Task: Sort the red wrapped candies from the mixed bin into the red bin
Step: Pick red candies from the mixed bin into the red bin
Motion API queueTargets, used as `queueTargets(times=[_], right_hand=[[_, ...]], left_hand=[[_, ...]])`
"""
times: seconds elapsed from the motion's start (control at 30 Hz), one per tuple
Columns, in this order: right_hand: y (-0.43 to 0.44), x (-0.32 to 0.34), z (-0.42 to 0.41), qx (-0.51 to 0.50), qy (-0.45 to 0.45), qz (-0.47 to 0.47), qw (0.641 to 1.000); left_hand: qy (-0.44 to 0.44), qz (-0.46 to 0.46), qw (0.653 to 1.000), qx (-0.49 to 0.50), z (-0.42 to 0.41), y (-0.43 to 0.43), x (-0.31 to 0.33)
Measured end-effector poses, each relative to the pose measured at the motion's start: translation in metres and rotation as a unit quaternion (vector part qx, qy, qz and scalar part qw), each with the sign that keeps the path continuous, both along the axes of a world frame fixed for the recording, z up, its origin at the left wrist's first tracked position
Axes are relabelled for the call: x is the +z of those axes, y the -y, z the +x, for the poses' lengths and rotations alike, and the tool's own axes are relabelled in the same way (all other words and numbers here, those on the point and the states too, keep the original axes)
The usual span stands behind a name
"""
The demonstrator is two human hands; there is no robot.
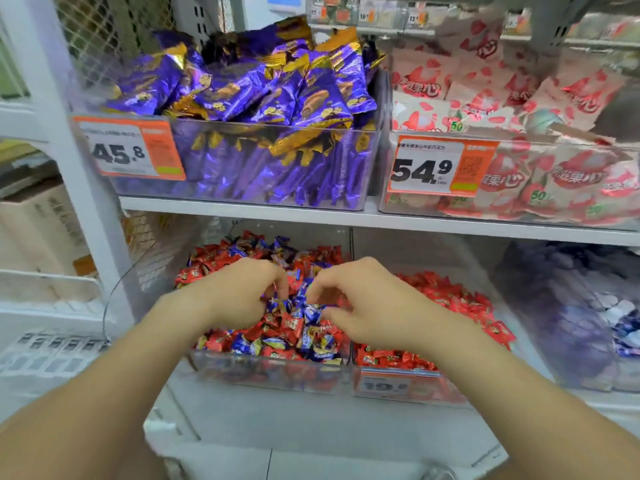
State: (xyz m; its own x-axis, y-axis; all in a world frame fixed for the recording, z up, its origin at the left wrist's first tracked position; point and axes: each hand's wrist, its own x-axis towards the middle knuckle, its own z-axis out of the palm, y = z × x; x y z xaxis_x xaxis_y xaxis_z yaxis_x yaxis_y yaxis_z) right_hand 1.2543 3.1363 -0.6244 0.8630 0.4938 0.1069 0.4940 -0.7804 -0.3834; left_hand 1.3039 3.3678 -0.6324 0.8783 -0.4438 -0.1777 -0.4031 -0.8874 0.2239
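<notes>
Above the mixed bin (266, 373), "45.8" tag (129, 147) and "54.9" tag (440, 167).

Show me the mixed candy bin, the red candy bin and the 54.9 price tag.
mixed candy bin (263, 374): head view, on its clear front wall.
red candy bin (424, 389): head view, on its clear front wall.
54.9 price tag (440, 166): head view, on the middle of the tag.

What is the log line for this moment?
stage: picking | left hand: curled, in mixed bin | right hand: curled, in mixed bin | red bin: to its right
</notes>
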Motion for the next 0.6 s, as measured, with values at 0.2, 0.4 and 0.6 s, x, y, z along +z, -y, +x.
queueTargets(times=[0.2,0.4,0.6], right_hand=[[-0.050,-0.014,0.024,0.025,0.031,-0.144,0.989],[-0.073,-0.032,0.049,0.073,-0.078,-0.222,0.969],[-0.069,-0.037,0.060,0.047,-0.102,-0.225,0.968]], left_hand=[[-0.030,0.019,0.999,-0.004,0.010,-0.030,-0.012],[-0.062,-0.006,0.998,-0.028,0.020,-0.037,-0.027],[-0.078,0.021,0.992,-0.094,0.024,-0.030,-0.042]])
